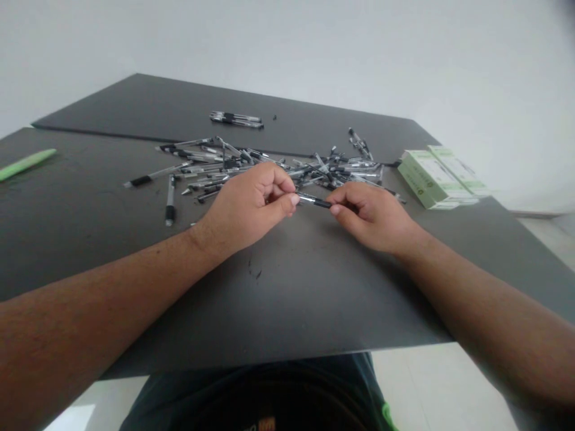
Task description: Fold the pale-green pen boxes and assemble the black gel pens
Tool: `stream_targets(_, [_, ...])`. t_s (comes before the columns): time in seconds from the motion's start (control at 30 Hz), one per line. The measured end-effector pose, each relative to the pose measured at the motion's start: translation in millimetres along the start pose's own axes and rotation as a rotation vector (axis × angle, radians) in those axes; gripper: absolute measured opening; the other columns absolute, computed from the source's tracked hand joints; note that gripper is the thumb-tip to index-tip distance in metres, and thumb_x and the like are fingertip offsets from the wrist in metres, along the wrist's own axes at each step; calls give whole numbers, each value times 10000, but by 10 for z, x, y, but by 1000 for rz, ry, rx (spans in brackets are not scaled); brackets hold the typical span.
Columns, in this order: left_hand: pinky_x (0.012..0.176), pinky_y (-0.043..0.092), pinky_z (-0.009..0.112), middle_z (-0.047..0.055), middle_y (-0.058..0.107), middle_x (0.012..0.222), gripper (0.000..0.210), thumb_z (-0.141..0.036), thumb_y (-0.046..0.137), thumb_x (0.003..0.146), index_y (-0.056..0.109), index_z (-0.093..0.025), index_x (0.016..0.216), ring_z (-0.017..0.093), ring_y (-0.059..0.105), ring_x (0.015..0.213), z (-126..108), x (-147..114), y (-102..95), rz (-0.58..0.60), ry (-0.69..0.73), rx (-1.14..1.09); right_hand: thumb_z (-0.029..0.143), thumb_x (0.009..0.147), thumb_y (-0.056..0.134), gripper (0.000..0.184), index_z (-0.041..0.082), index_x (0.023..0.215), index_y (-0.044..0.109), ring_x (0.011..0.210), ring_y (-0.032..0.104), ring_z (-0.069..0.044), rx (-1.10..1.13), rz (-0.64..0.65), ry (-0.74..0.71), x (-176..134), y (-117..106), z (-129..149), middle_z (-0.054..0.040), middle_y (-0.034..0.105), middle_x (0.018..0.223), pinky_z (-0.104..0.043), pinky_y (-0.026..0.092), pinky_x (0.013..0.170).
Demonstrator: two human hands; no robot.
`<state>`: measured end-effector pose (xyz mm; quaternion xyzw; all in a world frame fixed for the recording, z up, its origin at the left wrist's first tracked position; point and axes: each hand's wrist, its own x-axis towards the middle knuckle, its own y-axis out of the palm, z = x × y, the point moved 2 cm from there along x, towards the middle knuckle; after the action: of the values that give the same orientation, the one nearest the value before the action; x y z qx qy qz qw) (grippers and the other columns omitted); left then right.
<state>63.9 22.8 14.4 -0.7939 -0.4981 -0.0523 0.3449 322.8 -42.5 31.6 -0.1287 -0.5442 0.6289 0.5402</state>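
Between my two hands, above the front of the dark table, is a pen (314, 200) with a clear barrel and a black section at its right end. My left hand (258, 203) pinches its left end between thumb and fingers. At the black end, the thumb and fingers of my right hand (371, 212) are closed on it. Both ends of the pen are partly hidden by my fingertips. Just behind my hands lies a loose heap of similar clear and black pens (215, 164), spread left and right.
Two pale green and white boxes (433, 179) sit at the right. A small pen bundle (236, 120) lies on the rear table (171, 99). One pen (170, 200) lies apart, left of the heap. At the far left is a long green object (29, 163). A white wall stands behind.
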Motion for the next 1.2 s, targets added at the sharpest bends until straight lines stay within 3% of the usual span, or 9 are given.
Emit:
stream_targets(0.17, [639,466,287,-38,716,744,67,-277,705,999,695,-221,962,145,657,653,-90,-29,-29,17,81,78,231,1038,600,183,248,1062,781,942,737,-258,-28,-72,74,-28,-19,-143,-56,787,993,-394,565,890])
stream_targets(0.37, [665,443,297,-28,726,768,72,-233,681,1005,710,-215,941,148,650,670,-108,-82,29,170,167,102,300,1035,632,211,253,1128,816,995,772,-290,-122,-69,143,27,-86,-310,-78,811,1010,-432,603,904])
stream_targets(0.5, [737,481,335,7,783,857,97,-259,689,1038,729,-221,957,195,713,780,-87,-87,69,203,173,172,330,1041,642,257,253,1163,854,1010,778,-284,-199,-29,122,363,-107,-348,-86,830,1044,-433,626,927])
stream_targets(0.6, [762,509,354,20,807,893,104,-282,685,1049,732,-224,975,222,753,830,-78,-87,94,226,186,194,322,1034,650,280,258,1184,878,1056,767,-292,-270,19,72,858,-37,-403,-94,840,1096,-465,629,985])
stream_targets(0.7, [752,520,364,25,822,913,114,-305,678,1066,735,-228,1004,240,783,866,-85,-84,102,252,204,236,290,1009,665,311,244,1221,889,1049,770,-288,-327,109,147,1476,166,-530,-108,848,1149,-472,625,1009])
stream_targets(0.87, [726,534,390,49,849,1007,121,-308,672,1076,723,-228,1001,270,814,927,-124,-77,93,317,251,321,218,1002,672,312,205,1227,888,1099,787,-275,-360,229,203,2335,733,-713,-120,877,1205,-397,608,1027])
stream_targets(1.03, [678,530,395,57,857,1036,135,-311,654,1077,717,-232,988,279,825,941,-145,-64,94,351,239,390,208,1022,697,298,186,1262,871,1108,791,-251,-381,277,203,2775,1209,-790,-111,889,1202,-339,589,1035])
stream_targets(1.2, [666,537,400,57,856,1021,131,-312,629,1075,677,-236,979,284,838,953,-113,-57,134,347,237,394,225,1046,696,288,180,1277,862,1166,779,-261,-412,277,217,3078,1412,-845,-132,875,1266,-353,577,1068])
